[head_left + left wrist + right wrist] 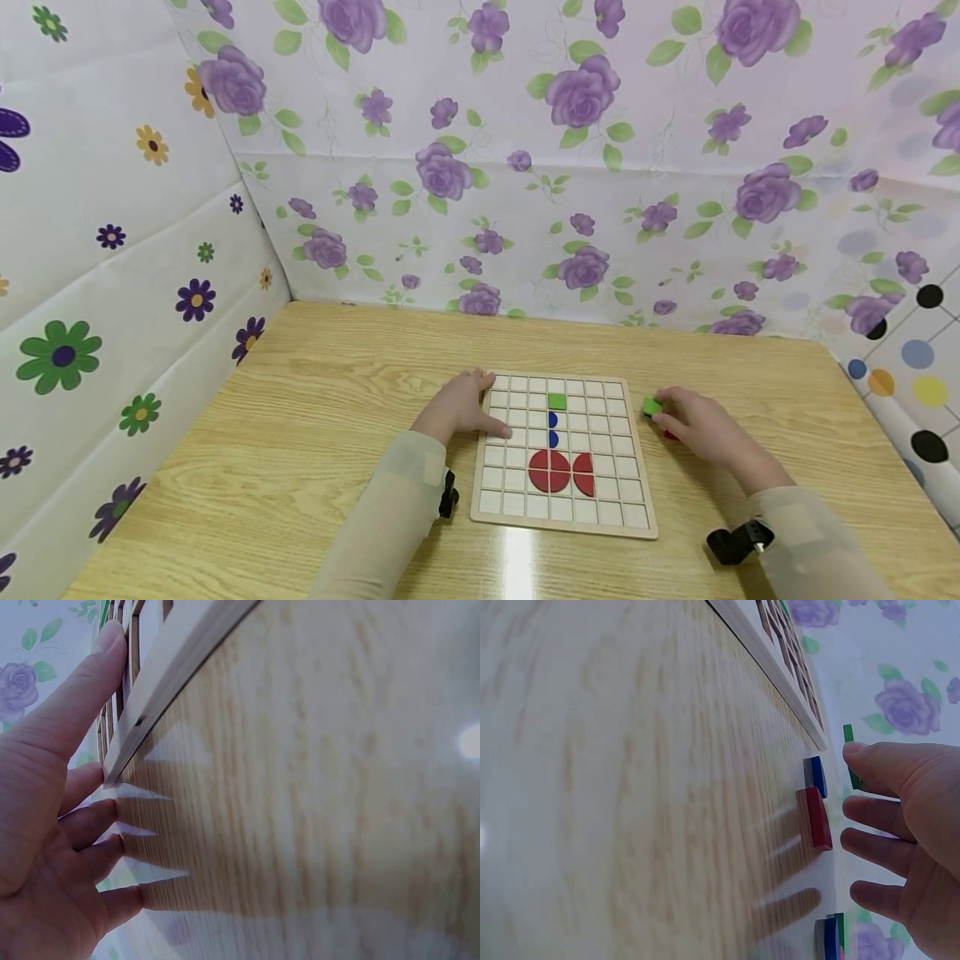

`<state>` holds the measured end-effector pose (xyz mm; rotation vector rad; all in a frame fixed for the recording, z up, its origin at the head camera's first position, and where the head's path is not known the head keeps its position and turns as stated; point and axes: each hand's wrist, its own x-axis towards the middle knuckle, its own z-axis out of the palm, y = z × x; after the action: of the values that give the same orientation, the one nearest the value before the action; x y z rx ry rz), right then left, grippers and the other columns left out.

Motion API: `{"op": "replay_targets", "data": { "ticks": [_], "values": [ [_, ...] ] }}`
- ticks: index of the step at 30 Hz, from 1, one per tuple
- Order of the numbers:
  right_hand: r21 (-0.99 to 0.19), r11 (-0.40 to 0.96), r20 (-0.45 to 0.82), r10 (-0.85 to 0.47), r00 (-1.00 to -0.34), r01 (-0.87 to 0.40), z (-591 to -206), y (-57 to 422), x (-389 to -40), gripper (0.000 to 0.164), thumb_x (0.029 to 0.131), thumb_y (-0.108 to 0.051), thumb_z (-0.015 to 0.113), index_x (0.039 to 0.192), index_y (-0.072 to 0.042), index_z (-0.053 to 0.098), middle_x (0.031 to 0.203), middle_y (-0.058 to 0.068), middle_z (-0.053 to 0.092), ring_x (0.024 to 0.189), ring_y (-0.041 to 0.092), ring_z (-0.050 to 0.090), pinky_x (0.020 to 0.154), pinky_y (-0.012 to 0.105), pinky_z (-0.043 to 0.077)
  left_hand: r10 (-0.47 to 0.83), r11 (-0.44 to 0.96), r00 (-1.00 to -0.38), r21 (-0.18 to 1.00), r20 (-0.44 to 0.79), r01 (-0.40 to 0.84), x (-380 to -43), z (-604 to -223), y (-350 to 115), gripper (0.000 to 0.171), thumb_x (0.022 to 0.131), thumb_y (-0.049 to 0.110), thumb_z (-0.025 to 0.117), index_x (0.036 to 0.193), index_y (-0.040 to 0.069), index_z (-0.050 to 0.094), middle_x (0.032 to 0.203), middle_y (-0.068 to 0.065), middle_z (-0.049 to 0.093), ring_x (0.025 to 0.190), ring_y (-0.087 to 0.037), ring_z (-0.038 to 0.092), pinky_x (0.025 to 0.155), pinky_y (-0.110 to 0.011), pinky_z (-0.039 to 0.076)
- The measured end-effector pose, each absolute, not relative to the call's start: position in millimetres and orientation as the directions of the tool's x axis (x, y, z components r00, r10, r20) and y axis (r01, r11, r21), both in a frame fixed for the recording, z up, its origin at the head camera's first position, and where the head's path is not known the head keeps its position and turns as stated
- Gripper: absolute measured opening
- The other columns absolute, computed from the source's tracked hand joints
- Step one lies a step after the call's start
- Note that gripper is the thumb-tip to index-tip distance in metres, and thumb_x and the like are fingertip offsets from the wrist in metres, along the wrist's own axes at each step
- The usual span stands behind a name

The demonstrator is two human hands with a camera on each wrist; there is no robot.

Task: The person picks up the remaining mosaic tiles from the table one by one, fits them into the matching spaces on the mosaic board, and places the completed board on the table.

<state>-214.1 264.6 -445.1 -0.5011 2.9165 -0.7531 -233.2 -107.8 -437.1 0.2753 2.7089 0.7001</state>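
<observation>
A square wooden grid board (564,532) lies on the table. My left hand (459,406) rests at its left edge, thumb over the grid and fingers spread; in the left wrist view the fingertips (129,898) touch the tabletop beside the frame. To the right of the board, my right hand (697,423) pinches a green square tile (651,406) between thumb and index finger, just above the table. On the grid sit another green square (557,402), two blue half-round pieces (552,420) and several red quarter-circles (540,461), some forming a full disc.
Under and near my right hand lie a red piece (815,819) and a blue piece (815,776), with blue and green pieces (831,937) stacked or side by side lower down. The wooden table (360,350) meets flower-printed cloth walls (510,208) at back and sides.
</observation>
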Motion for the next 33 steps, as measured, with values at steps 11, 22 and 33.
{"op": "replay_targets", "data": {
  "ticks": [11,22,33],
  "values": [
    [-0.46,0.835,-0.005,-0.344,-0.939,-0.303,-447.9,261.6,-213.3,0.04,0.095,-0.025,0.057,0.127,0.0,0.053,0.112,0.015,0.065,0.095,0.026,0.063,0.08,0.046,0.052,0.263,0.861,-0.926,0.5,-0.27,0.099,-233.1,-436.1,-107.5,0.102,0.066,0.051,0.081,0.149,0.019,0.031,0.158,-0.01,0.018,0.146,-0.03,0.014,0.118,-0.048,0.02],
    [-0.467,0.815,0.033,-0.371,-0.928,-0.343,-446.6,256.1,-212.4,0.04,0.095,-0.027,0.058,0.125,0.0,0.055,0.117,0.018,0.063,0.109,0.037,0.059,0.088,0.052,0.05,0.259,0.861,-0.926,0.5,-0.273,0.093,-232.0,-435.6,-107.5,0.103,0.066,0.052,0.081,0.149,0.019,0.031,0.158,-0.009,0.018,0.146,-0.029,0.015,0.118,-0.048,0.02],
    [-0.475,0.818,0.013,-0.362,-0.932,-0.325,-448.2,249.0,-214.6,0.04,0.096,-0.029,0.056,0.126,-0.002,0.056,0.121,0.018,0.062,0.112,0.036,0.058,0.091,0.052,0.048,0.27,0.867,-0.93,0.483,-0.249,0.122,-231.2,-434.2,-107.4,0.101,0.066,0.052,0.081,0.148,0.018,0.033,0.157,-0.01,0.022,0.146,-0.03,0.015,0.118,-0.048,0.018]
  ]
}}
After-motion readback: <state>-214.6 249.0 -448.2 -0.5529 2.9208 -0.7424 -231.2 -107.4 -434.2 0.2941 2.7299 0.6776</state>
